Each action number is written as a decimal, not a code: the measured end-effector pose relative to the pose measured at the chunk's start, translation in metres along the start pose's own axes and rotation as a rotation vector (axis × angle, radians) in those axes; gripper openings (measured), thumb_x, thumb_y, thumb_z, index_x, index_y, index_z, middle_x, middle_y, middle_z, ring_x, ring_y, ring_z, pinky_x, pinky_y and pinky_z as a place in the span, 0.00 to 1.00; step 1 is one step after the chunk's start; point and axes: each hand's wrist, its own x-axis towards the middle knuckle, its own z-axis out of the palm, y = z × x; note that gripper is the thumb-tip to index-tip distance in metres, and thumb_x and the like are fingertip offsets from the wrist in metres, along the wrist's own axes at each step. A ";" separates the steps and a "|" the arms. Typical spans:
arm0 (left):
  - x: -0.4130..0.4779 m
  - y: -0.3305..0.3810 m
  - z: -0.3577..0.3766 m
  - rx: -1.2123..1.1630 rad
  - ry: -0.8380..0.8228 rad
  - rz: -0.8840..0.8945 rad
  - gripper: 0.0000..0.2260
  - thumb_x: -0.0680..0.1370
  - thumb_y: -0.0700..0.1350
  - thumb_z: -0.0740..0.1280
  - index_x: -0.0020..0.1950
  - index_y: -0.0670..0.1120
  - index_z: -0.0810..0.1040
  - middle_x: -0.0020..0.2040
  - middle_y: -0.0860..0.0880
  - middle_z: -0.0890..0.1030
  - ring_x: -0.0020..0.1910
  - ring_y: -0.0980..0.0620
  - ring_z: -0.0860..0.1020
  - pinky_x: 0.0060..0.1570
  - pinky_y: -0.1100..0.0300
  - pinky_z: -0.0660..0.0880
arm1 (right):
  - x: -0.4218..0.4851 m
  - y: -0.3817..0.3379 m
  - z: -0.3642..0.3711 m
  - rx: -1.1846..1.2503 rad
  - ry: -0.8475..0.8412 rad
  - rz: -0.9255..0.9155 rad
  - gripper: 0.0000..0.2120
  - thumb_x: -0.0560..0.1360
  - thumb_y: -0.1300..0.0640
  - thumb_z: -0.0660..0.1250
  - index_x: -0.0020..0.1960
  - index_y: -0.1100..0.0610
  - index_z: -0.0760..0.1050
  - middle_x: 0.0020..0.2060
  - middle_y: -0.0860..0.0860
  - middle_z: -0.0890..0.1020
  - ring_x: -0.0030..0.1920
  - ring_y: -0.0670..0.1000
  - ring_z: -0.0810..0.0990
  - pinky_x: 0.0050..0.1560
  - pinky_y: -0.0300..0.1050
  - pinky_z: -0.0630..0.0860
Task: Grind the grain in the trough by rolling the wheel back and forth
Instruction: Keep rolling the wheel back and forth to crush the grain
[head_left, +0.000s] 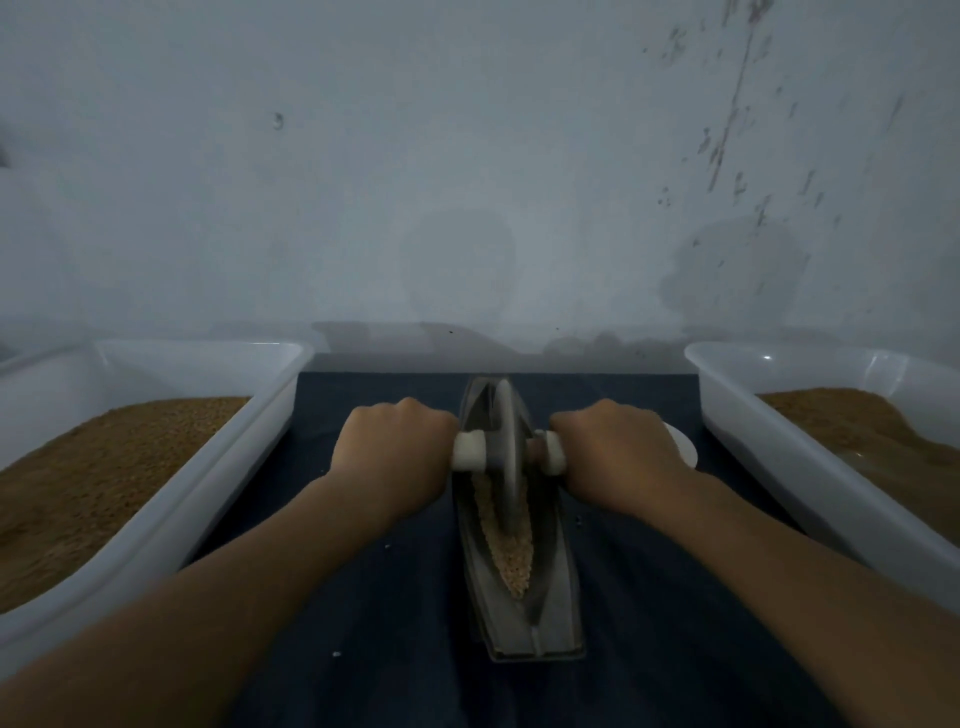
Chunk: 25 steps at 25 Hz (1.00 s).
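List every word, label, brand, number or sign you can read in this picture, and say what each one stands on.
None: no text can be read anywhere.
The trough, wheel, white handle, left tub, right tub, dark cloth and wall bear no lettering.
The wall's dark marks are stains, not writing.

both bare forearms stretched forward, left hand (395, 447) and right hand (618, 452) knuckles-up, each fisted round an end of the white cylindrical axle handle (469, 451)
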 end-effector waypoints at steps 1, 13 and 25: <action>-0.013 0.000 0.000 0.000 0.036 0.030 0.05 0.73 0.52 0.68 0.46 0.56 0.74 0.34 0.55 0.66 0.30 0.52 0.67 0.30 0.57 0.63 | -0.015 0.001 0.001 0.003 0.018 -0.027 0.15 0.70 0.47 0.70 0.39 0.43 0.62 0.38 0.46 0.76 0.38 0.52 0.77 0.33 0.46 0.70; 0.013 -0.001 0.006 -0.066 -0.033 -0.071 0.04 0.76 0.48 0.65 0.49 0.54 0.76 0.38 0.53 0.72 0.35 0.50 0.72 0.35 0.55 0.67 | 0.015 -0.011 -0.010 -0.078 0.033 0.033 0.09 0.75 0.49 0.68 0.45 0.47 0.68 0.41 0.50 0.76 0.41 0.56 0.77 0.37 0.48 0.65; 0.028 0.001 0.004 -0.041 -0.052 -0.062 0.05 0.76 0.48 0.65 0.51 0.54 0.76 0.40 0.51 0.73 0.36 0.49 0.72 0.36 0.54 0.69 | 0.022 -0.011 -0.001 -0.084 0.041 0.089 0.08 0.74 0.50 0.69 0.49 0.48 0.72 0.42 0.50 0.77 0.45 0.57 0.79 0.38 0.48 0.66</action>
